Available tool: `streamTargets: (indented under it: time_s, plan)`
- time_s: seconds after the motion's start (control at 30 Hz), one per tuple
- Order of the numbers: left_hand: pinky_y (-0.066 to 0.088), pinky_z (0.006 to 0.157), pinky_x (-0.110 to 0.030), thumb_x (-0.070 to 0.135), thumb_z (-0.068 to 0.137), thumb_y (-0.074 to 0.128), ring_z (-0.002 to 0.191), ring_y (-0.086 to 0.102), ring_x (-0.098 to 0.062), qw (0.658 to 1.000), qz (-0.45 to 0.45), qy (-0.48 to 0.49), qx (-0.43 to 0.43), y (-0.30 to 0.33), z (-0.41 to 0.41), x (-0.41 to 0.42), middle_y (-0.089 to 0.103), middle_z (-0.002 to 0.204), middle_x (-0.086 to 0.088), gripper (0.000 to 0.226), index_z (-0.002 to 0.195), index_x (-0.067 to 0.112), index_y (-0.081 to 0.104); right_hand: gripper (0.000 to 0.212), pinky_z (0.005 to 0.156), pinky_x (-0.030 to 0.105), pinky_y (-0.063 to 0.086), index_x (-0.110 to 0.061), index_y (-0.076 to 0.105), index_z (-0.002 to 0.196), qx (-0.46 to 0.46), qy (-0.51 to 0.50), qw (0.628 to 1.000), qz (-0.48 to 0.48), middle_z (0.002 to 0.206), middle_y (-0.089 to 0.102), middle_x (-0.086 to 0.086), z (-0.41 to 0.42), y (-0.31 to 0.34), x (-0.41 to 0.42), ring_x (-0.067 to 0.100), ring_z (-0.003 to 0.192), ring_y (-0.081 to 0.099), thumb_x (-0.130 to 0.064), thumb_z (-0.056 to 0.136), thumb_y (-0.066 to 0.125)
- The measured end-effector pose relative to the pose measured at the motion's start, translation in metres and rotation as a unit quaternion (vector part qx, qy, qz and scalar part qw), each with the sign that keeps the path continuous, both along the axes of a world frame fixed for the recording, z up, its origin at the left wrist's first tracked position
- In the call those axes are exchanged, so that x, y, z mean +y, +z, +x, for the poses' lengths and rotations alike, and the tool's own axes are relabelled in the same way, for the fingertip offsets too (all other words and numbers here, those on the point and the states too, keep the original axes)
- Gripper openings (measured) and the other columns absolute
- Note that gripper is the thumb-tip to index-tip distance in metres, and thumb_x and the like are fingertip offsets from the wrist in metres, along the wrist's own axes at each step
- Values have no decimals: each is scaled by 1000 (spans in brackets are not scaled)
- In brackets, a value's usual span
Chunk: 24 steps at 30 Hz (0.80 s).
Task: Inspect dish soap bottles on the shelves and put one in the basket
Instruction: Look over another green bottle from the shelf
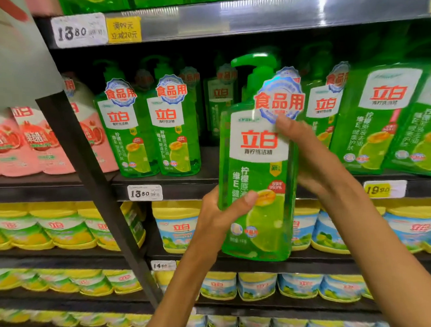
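Note:
I hold a green pump bottle of dish soap (258, 176) upright in front of the shelves, label facing me. My left hand (219, 212) grips its lower left side, thumb across the front label. My right hand (308, 156) wraps the bottle's right side, fingertips at the round blue sticker near the neck. More green bottles of the same kind (149, 131) stand on the shelf behind. No basket is in view.
Pink pomegranate bottles (35, 144) fill the shelf at left. Larger green bottles (385, 121) stand at right. Yellow-lidded bottles (177, 226) lie on the lower shelves. A black upright post (92, 183) divides the shelving. Price tags (144, 192) hang on the shelf edges.

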<state>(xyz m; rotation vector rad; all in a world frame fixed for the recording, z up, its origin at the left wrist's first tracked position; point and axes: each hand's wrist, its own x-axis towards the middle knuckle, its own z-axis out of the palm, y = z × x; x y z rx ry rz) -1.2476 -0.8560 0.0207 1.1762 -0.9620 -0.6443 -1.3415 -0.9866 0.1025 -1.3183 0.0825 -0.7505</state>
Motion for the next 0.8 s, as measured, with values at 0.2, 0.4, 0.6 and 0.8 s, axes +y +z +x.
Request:
streamTargets:
  time_s: [0.2, 0.4, 0.6, 0.8]
  plan:
    - [41, 106, -48, 79, 57, 66, 114, 63, -16, 991, 83, -42, 91, 0, 4, 3, 70, 116, 7, 64, 108, 41, 70, 41, 72, 31, 58, -4, 64, 111, -32, -83, 994, 66, 97, 75, 10, 2, -7, 11, 23, 89, 73, -19, 74, 75]
    - [58, 77, -35, 62, 75, 49, 99, 70, -20, 960, 1, -74, 271, -12, 3, -2, 73, 109, -5, 56, 113, 26, 71, 64, 96, 41, 44, -13, 61, 126, 11, -6, 998, 69, 123, 65, 11, -8, -1, 14, 26, 110, 60, -51, 76, 74]
    - [59, 58, -38, 54, 83, 50, 67, 71, -27, 910, 49, -263, 318, -5, -3, 3, 72, 82, -16, 65, 108, -2, 67, 87, 91, 43, 55, -14, 64, 120, 35, 50, 995, 73, 116, 70, 12, 4, 1, 17, 26, 105, 68, -63, 49, 79]
    - [56, 85, -36, 75, 66, 53, 101, 69, -17, 964, 90, -170, 186, 3, 16, 10, 73, 109, -3, 75, 117, 23, 69, 50, 78, 37, 60, -11, 66, 108, 18, -144, 989, 31, 92, 75, 5, 3, 4, 23, 18, 82, 71, -47, 74, 73]
